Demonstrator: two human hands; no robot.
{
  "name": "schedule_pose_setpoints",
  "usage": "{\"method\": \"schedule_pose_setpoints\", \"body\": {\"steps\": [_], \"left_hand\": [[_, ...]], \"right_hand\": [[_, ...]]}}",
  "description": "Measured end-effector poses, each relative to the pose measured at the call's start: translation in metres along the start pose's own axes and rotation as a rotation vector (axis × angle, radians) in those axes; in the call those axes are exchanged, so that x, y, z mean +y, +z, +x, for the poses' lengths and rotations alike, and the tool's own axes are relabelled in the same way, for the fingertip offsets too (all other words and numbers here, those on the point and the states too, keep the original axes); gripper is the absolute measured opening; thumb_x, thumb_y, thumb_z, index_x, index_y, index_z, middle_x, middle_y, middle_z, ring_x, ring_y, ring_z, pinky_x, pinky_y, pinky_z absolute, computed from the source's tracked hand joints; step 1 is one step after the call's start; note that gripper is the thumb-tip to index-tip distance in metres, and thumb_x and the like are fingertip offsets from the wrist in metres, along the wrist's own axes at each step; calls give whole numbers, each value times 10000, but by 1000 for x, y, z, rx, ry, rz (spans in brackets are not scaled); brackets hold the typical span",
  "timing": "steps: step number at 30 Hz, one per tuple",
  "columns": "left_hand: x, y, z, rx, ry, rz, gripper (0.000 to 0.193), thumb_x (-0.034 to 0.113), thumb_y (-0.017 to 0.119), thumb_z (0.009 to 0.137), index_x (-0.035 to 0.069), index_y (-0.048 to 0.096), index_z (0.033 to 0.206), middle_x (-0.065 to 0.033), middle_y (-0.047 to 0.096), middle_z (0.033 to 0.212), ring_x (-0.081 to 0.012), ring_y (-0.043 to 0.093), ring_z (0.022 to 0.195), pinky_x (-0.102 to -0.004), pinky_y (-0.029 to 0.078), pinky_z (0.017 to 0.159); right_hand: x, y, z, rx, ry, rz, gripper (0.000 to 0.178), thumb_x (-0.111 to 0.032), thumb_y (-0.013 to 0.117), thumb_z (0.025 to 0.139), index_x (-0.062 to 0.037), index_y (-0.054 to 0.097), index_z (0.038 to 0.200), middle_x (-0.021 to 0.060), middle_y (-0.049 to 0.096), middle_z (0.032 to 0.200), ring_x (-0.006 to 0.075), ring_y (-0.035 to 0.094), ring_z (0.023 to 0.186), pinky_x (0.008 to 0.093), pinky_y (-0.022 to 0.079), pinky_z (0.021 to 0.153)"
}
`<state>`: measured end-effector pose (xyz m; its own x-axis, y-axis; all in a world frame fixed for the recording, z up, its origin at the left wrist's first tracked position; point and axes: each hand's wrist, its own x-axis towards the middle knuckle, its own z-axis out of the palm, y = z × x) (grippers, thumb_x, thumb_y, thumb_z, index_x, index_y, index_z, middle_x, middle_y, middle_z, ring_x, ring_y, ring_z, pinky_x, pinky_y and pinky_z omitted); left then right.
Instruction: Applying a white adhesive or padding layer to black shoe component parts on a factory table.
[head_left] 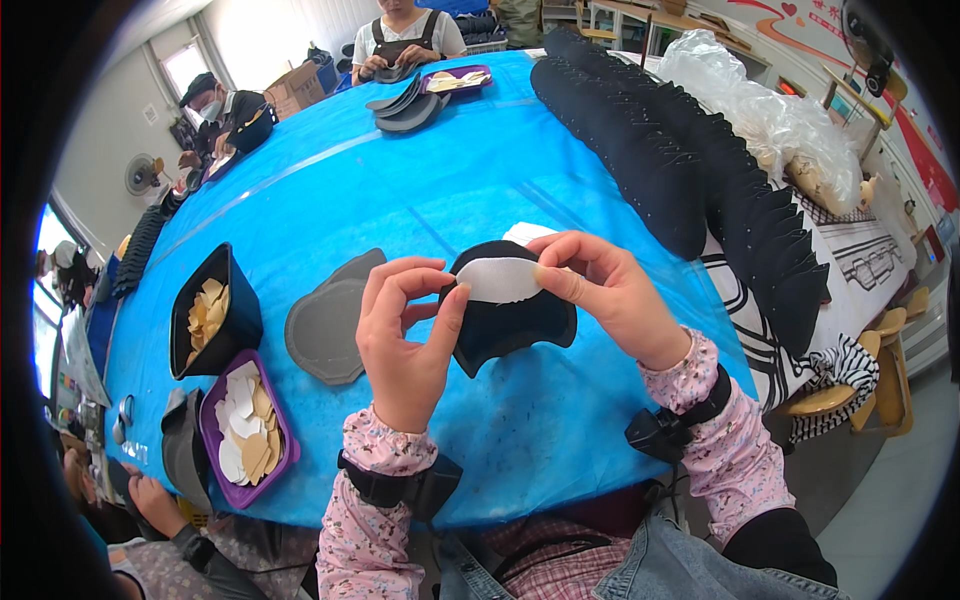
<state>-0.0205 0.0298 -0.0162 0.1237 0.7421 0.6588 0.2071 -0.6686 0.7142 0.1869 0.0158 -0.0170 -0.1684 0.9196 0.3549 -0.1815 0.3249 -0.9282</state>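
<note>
A white oval patch [497,279] lies along the upper edge of a black curved fabric piece [515,330], which has a scalloped lower edge. My left hand [405,330] pinches the patch's left end between thumb and fingers. At the other end, the thumb of my right hand [615,300] presses on the patch, with its fingers curled behind. Whether the fingers also grip the black piece is partly hidden. Beside my left hand, grey fabric pieces [325,325] lie flat on the table. Something white [530,233] shows just behind my right fingers.
On the blue-covered table [400,220], a black bin [240,310] and a purple tray [290,455] hold beige and white patches. Long overlapping rows of black pieces [640,160] run along the right. Co-workers sit at the far side and left; another person's hand [155,503] is at lower left.
</note>
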Motion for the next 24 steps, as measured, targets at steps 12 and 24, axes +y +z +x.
{"method": "schedule_pose_setpoints", "body": {"steps": [12,24], "left_hand": [[0,1,0,50,-11,-59,94,39,677,842,-11,620,897,-91,596,998,-139,622,846,-254,551,688],[-3,0,1,17,14,-30,85,33,679,839,-13,614,868,-88,606,979,-143,612,836,-262,542,715]], "right_hand": [[-3,11,-5,148,-165,-303,145,-135,683,863,-13,640,926,51,612,983,127,602,884,270,499,799],[-4,7,-3,115,-102,-254,127,-121,667,876,-18,632,941,38,628,926,112,593,852,271,483,810]]}}
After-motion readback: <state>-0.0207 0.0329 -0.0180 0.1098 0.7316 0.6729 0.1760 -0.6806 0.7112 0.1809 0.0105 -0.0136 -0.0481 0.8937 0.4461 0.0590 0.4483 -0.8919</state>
